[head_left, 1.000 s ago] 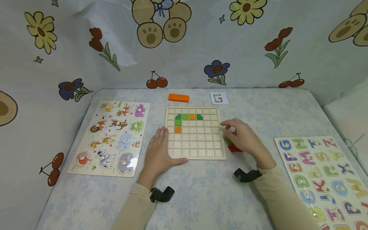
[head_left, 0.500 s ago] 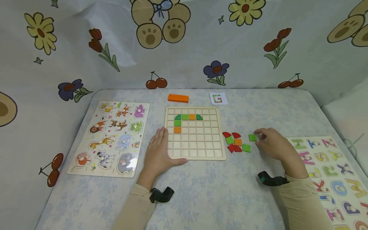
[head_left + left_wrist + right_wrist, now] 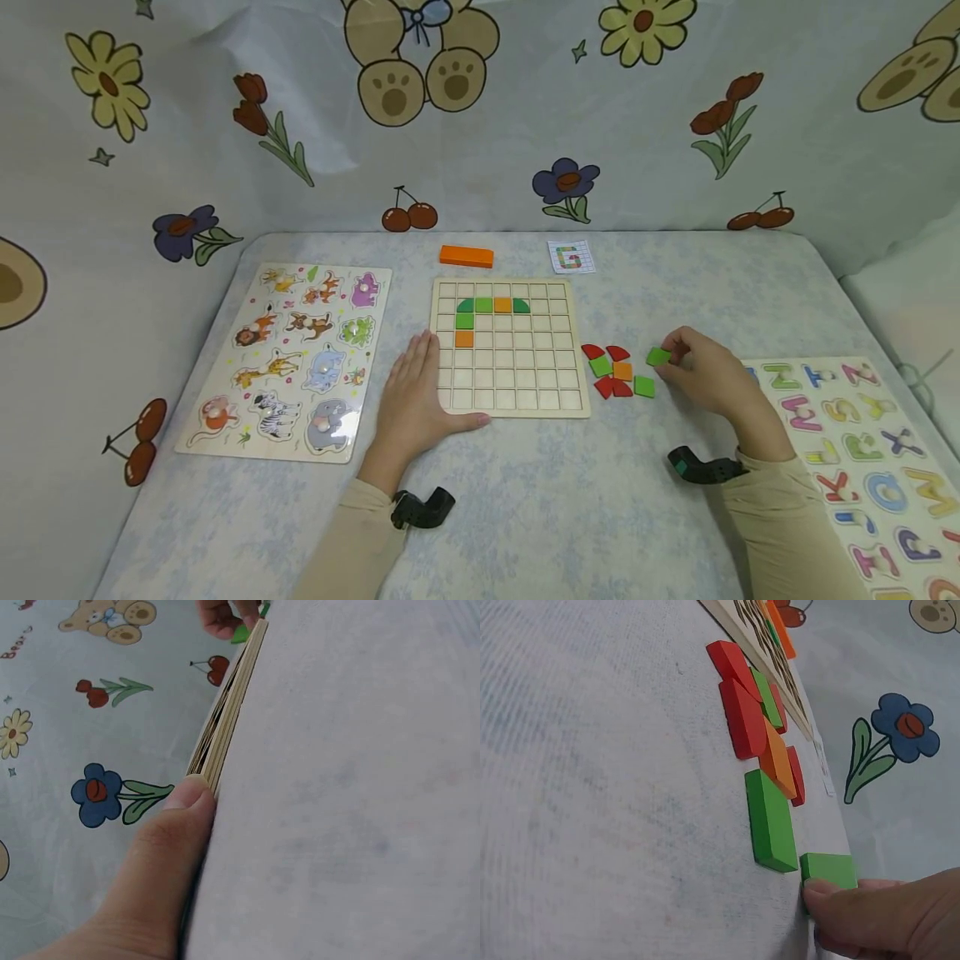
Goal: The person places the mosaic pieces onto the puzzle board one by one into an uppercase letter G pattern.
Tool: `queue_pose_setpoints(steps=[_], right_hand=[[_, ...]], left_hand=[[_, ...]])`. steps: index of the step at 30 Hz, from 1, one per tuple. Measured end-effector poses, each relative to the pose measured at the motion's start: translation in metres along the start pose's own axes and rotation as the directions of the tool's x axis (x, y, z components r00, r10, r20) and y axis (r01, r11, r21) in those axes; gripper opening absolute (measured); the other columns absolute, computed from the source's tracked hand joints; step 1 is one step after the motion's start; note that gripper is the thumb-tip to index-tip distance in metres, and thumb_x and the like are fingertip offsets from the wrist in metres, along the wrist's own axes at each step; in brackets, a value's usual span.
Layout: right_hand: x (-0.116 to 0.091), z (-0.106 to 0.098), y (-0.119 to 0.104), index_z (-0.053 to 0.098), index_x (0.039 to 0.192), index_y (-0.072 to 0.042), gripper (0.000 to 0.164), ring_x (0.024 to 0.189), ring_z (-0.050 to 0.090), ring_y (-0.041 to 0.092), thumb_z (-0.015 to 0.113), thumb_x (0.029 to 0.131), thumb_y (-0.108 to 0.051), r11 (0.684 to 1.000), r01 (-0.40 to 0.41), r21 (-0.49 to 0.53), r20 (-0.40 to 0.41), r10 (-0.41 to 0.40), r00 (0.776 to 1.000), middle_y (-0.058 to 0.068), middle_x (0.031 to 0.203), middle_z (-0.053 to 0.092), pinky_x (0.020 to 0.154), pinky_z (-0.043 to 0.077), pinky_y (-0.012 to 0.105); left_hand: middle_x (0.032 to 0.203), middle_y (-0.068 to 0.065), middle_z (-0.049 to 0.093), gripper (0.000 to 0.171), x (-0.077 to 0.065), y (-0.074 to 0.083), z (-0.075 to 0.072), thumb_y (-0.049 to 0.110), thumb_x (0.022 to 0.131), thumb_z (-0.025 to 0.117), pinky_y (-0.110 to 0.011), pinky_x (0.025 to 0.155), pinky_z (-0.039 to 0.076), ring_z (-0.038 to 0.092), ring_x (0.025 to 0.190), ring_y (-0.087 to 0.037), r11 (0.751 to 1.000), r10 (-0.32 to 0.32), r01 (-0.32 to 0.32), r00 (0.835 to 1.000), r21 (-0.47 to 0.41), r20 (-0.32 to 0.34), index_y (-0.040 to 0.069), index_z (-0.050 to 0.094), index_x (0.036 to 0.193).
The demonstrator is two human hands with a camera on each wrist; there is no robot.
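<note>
Touching a square pale-wood grid board (image 3: 525, 358) with the left hand (image 3: 412, 404) and, with the right hand (image 3: 708, 375), pinching a bright-green square tile (image 3: 657, 357).
Flat at mid-frame in the head view, the board; along its left edge, straight-fingered, the left hand, thumb against the lower edge, gripping nothing. Right of centre, thumb and fingers on the tile, the right hand, by far the nearer. Between tile and board, a loose cluster (image 3: 622, 372) of red rounded, green square and orange square pieces. Smallest, the tile: just left of the right hand, well apart from the left; square, so without a long axis, turned slightly from the board's grid lines. Lifted or lying: cannot tell.
</note>
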State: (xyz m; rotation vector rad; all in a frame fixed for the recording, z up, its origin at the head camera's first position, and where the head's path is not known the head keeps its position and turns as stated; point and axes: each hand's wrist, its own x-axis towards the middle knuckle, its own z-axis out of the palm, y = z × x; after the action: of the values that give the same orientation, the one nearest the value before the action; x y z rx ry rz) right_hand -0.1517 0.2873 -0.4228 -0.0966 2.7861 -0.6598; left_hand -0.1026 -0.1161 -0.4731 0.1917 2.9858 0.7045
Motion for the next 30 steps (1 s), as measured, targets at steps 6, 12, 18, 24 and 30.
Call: queue_pose_setpoints(steps=[6,12,18,24,30], right_hand=[[0.002,0.004,-0.002,0.055,0.112,-0.008,0.024,0.083,0.052,0.025,0.063,0.098,-0.026,0.995,0.054,0.082,-0.088,-0.047,0.995,0.012,0.103,0.059,0.064,0.041,0.029],[0.01,0.01,-0.022,0.058,0.114,-0.008,0.025,0.074,0.049,0.022,0.064,0.098,-0.026,0.982,0.102,0.156,-0.142,-0.08,0.987,0.011,0.101,0.061,0.058,0.043,0.026],[0.024,0.025,-0.058,0.058,0.114,-0.011,0.021,0.07,0.049,0.023,0.063,0.098,-0.023,0.963,0.155,0.221,-0.088,-0.139,0.986,0.009,0.101,0.061,0.057,0.044,0.028],[0.035,0.042,-0.102,0.059,0.111,-0.016,0.016,0.063,0.05,0.02,0.065,0.097,-0.021,0.933,0.227,0.278,-0.03,-0.228,0.973,0.006,0.101,0.062,0.056,0.044,0.028],[0.045,0.062,-0.144,0.061,0.107,-0.018,0.013,0.058,0.045,0.017,0.066,0.095,-0.02,0.913,0.286,0.29,0.014,-0.303,0.953,0.002,0.096,0.062,0.058,0.042,0.029]], left_hand=[[0.169,-0.008,0.004,0.144,0.0,-0.001,0.001,0.089,0.058,0.067,-0.043,0.128,0.009,0.003,0.157,-0.023,1.0,0.004,-0.004,1.0,0.0,-0.008,0.006,0.007,0.16],[0.169,-0.007,0.004,0.145,0.0,-0.002,0.002,0.088,0.057,0.068,-0.042,0.128,0.008,0.003,0.157,-0.023,1.0,0.002,-0.002,1.0,-0.003,-0.011,0.006,0.007,0.16],[0.169,-0.007,0.004,0.145,0.0,-0.001,0.001,0.088,0.058,0.068,-0.042,0.128,0.008,0.003,0.157,-0.022,1.0,0.006,-0.006,1.0,-0.005,-0.004,0.007,0.006,0.16],[0.169,-0.007,0.004,0.145,0.001,-0.002,0.0,0.087,0.058,0.069,-0.042,0.128,0.007,0.002,0.157,-0.022,1.0,0.007,-0.007,1.0,-0.001,0.005,0.006,0.005,0.16],[0.169,-0.008,0.003,0.145,0.001,-0.003,0.0,0.086,0.058,0.07,-0.042,0.128,0.007,0.001,0.157,-0.022,1.0,0.005,-0.005,1.0,0.003,0.014,0.006,0.004,0.16]])
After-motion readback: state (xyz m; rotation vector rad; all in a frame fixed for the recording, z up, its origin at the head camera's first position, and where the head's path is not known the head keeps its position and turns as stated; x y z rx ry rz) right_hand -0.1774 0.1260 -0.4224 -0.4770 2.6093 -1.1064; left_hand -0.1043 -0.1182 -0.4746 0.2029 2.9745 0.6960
